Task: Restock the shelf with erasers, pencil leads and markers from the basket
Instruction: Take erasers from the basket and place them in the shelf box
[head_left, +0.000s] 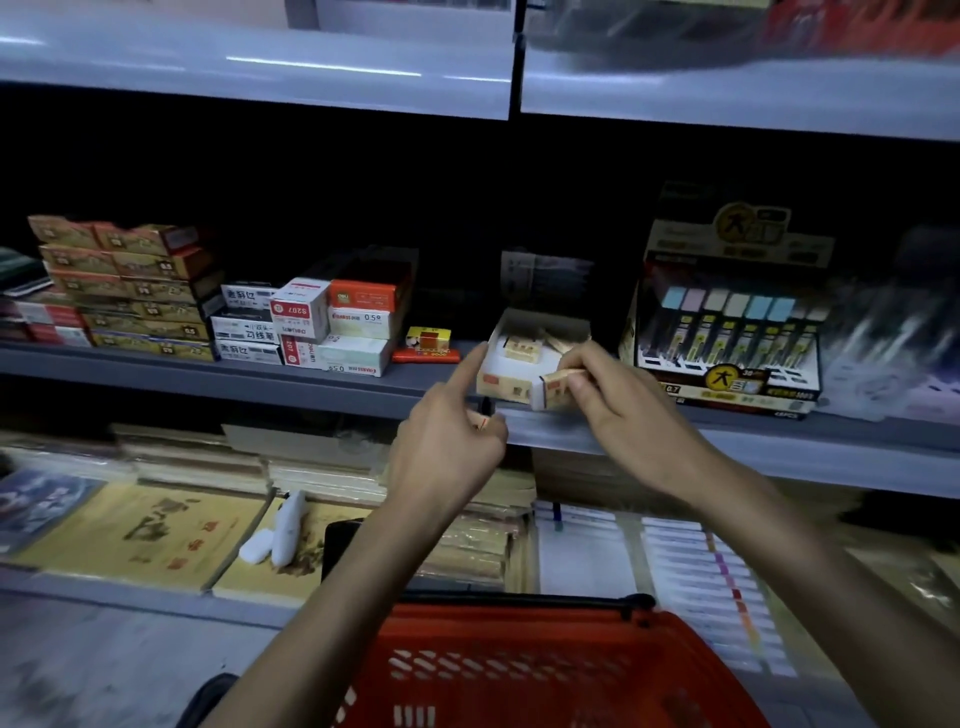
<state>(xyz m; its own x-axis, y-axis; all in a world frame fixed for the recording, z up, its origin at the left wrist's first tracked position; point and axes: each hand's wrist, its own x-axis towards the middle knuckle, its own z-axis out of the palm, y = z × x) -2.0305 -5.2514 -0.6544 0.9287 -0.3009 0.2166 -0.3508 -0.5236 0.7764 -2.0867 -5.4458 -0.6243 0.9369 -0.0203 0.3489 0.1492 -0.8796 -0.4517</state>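
An open eraser box (501, 382) stands at the front of the grey middle shelf (363, 382), with a few wrapped erasers (522, 347) inside. My right hand (618, 410) pinches one tan-sleeved white eraser (550, 392) at the box's front right corner. My left hand (449, 436) points its index finger at the box's left wall, its other fingers curled round something small with a red edge; what it is I cannot tell. A pencil lead display (727, 332) stands to the right of the box. The red basket (519, 670) hangs below my arms; its contents are hidden.
Stacks of small stationery boxes (306, 325) and brown cartons (130, 291) fill the shelf's left part. A red-and-yellow eraser pack (427, 344) lies beside the box. Notebooks (150, 535) and two white objects (275, 532) lie on the lower shelf.
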